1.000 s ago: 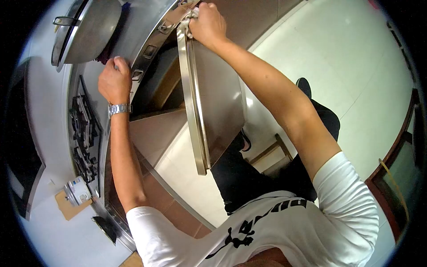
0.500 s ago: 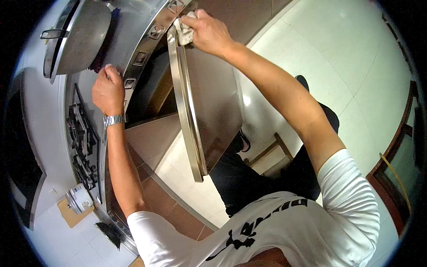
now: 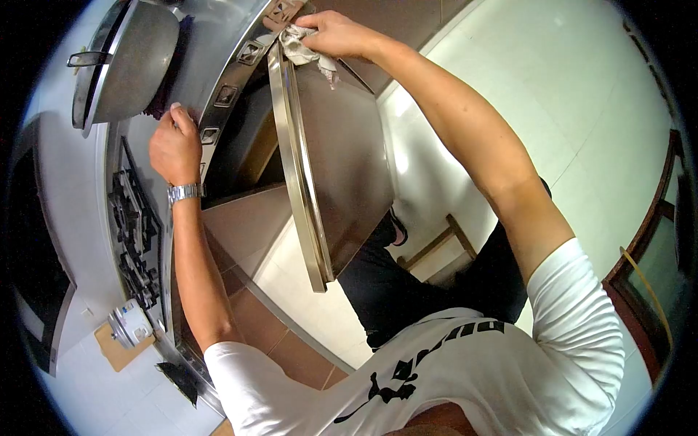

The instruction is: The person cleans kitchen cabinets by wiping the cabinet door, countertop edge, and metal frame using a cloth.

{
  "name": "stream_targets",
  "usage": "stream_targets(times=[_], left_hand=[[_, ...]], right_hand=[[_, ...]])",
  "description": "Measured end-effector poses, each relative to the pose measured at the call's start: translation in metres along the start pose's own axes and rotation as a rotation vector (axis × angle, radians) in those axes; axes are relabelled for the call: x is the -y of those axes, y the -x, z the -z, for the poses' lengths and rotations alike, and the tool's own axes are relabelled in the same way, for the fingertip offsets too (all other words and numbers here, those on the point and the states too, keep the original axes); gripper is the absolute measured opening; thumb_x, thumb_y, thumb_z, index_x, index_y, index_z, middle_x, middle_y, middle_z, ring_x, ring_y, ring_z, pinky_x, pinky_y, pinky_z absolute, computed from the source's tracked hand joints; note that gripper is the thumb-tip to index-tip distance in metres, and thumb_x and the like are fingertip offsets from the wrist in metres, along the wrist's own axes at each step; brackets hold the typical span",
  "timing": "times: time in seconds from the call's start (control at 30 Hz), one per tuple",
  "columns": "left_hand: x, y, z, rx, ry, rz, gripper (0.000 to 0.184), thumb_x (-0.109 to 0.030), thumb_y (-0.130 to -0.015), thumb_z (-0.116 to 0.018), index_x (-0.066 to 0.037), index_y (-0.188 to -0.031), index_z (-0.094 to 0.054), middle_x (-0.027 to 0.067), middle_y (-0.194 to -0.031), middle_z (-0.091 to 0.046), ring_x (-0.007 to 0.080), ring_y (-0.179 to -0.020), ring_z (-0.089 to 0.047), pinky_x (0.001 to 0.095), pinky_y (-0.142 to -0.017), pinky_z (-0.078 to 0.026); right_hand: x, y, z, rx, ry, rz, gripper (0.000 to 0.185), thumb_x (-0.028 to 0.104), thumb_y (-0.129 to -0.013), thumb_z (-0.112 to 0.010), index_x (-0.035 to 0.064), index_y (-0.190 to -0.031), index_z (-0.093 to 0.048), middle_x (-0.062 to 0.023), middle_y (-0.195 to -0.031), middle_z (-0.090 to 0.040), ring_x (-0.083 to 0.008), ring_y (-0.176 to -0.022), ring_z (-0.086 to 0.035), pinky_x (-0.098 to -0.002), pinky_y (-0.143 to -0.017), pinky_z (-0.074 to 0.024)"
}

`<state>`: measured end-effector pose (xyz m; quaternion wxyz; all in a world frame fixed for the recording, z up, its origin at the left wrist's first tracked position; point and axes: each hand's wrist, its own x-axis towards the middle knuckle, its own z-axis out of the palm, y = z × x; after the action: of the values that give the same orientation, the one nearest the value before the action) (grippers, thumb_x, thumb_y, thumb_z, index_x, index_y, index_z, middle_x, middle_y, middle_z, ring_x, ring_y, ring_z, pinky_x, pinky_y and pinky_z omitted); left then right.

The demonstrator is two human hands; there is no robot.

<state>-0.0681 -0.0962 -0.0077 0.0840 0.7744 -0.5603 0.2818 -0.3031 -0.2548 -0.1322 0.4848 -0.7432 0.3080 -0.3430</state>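
Note:
My right hand (image 3: 338,34) is closed on a crumpled whitish cloth (image 3: 297,45). It presses the cloth against the upper end of an open cabinet door (image 3: 345,145) with shiny metal edge trim. A loose tail of cloth hangs over the door's face. My left hand (image 3: 176,147), with a metal-band watch (image 3: 185,192) on its wrist, is curled closed at the steel counter's front edge. Its fingertips are turned out of sight, so I cannot see whether it grips anything. Between the counter and the door shows the dark cabinet interior (image 3: 251,142).
A large metal pan (image 3: 138,62) stands on the counter (image 3: 211,43), beyond my left hand. Black stove grates (image 3: 131,225) lie along the counter. A small wooden stool (image 3: 436,247) is near my legs. A dark-framed glass piece (image 3: 654,269) stands at right.
My right hand has moved slightly up and turned flatter, and more of the cloth hangs down the door. The door has shifted slightly toward the cabinet. My left hand stays in place.

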Motion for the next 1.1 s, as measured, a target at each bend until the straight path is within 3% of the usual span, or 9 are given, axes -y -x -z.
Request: stream_targets(times=[0.03, 0.13, 0.33, 0.6, 0.7, 0.83, 0.87, 0.93, 1.1], left_hand=[[0.000, 0.000, 0.000, 0.010, -0.014, 0.010, 0.047, -0.042, -0.093, -0.040, -0.008, -0.083, -0.070, 0.0224, -0.075, -0.065, 0.0419, -0.069, -0.062, 0.0498, -0.062, -0.048], [-0.001, -0.001, 0.002, 0.034, 0.001, 0.016, 0.047, -0.042, -0.093, -0.040, -0.007, -0.083, -0.070, 0.0224, -0.075, -0.065, 0.0419, -0.070, -0.062, 0.0499, -0.063, -0.047], [0.001, -0.001, 0.002, 0.054, 0.004, 0.018, 0.048, -0.042, -0.092, -0.039, -0.006, -0.084, -0.069, 0.0234, -0.076, -0.064, 0.0429, -0.071, -0.061, 0.0508, -0.064, -0.047], [0.003, -0.002, -0.001, 0.065, 0.034, 0.059, 0.047, -0.041, -0.091, -0.040, -0.006, -0.085, -0.069, 0.0246, -0.077, -0.064, 0.0442, -0.073, -0.061, 0.0518, -0.065, -0.046], [0.004, -0.002, -0.001, 0.067, 0.036, 0.050, 0.047, -0.041, -0.091, -0.040, -0.006, -0.085, -0.069, 0.0249, -0.077, -0.063, 0.0448, -0.074, -0.060, 0.0521, -0.065, -0.046], [0.000, 0.000, 0.000, 0.052, 0.037, 0.051, 0.047, -0.041, -0.091, -0.040, -0.005, -0.084, -0.069, 0.0251, -0.077, -0.063, 0.0453, -0.074, -0.060, 0.0523, -0.065, -0.045], [0.000, 0.001, 0.000, 0.043, 0.042, 0.051, 0.047, -0.041, -0.091, -0.040, -0.005, -0.084, -0.069, 0.0251, -0.078, -0.063, 0.0454, -0.074, -0.060, 0.0523, -0.065, -0.045], [-0.001, 0.000, 0.001, 0.052, 0.042, 0.054, 0.047, -0.041, -0.091, -0.040, -0.005, -0.084, -0.069, 0.0250, -0.078, -0.063, 0.0453, -0.074, -0.060, 0.0524, -0.065, -0.045], [0.002, -0.001, 0.000, 0.071, 0.022, 0.038, 0.047, -0.041, -0.091, -0.040, -0.005, -0.084, -0.069, 0.0247, -0.078, -0.063, 0.0449, -0.074, -0.060, 0.0523, -0.065, -0.046]], right_hand=[[-0.005, 0.000, -0.003, 0.022, -0.063, 0.018, 0.050, 0.018, -0.076, -0.060, 0.0105, -0.125, -0.058, -0.0181, -0.099, -0.067, -0.0271, -0.083, -0.065, -0.0349, -0.080, -0.0499], [0.002, 0.026, -0.004, 0.076, -0.100, 0.065, 0.050, 0.016, -0.082, -0.058, 0.0114, -0.132, -0.053, -0.0091, -0.107, -0.067, -0.0129, -0.091, -0.060, -0.0269, -0.084, -0.0463], [0.000, 0.063, -0.019, 0.123, -0.096, 0.257, 0.048, 0.012, -0.082, -0.057, 0.0042, -0.129, -0.053, -0.0143, -0.117, -0.064, -0.0175, -0.103, -0.059, -0.0274, -0.094, -0.0427], [-0.011, 0.045, -0.014, -0.312, -0.324, 0.096, 0.061, 0.008, -0.082, -0.065, -0.0020, -0.136, -0.040, -0.0138, -0.108, -0.063, -0.0168, -0.096, -0.062, -0.0280, -0.084, -0.0499], [-0.009, 0.021, -0.017, -0.221, -0.717, 0.074, 0.032, 0.011, -0.084, -0.063, -0.0039, -0.111, -0.056, -0.0113, -0.100, -0.065, -0.0137, -0.088, -0.063, -0.0271, -0.076, -0.0518], [0.003, 0.001, -0.018, -0.356, -0.404, -0.082, 0.028, 0.027, -0.088, -0.063, -0.0004, -0.086, -0.067, -0.0091, -0.078, -0.065, -0.0128, -0.072, -0.059, -0.0273, -0.059, -0.0453], [0.001, -0.003, -0.021, -0.354, -0.404, -0.086, 0.028, 0.027, -0.088, -0.063, -0.0004, -0.086, -0.067, -0.0091, -0.078, -0.065, -0.0128, -0.072, -0.059, -0.0273, -0.059, -0.0453], [-0.006, -0.011, -0.026, -0.183, -0.913, -0.139, 0.025, 0.025, -0.089, -0.062, 0.0012, -0.083, -0.065, -0.0082, -0.078, -0.065, -0.0135, -0.067, -0.059, -0.0285, -0.058, -0.0462], [-0.001, -0.002, -0.022, -0.124, -1.058, -0.230, 0.016, 0.016, -0.085, -0.062, 0.0002, -0.084, -0.064, -0.0077, -0.081, -0.065, -0.0152, -0.067, -0.061, -0.0291, -0.059, -0.0482]])
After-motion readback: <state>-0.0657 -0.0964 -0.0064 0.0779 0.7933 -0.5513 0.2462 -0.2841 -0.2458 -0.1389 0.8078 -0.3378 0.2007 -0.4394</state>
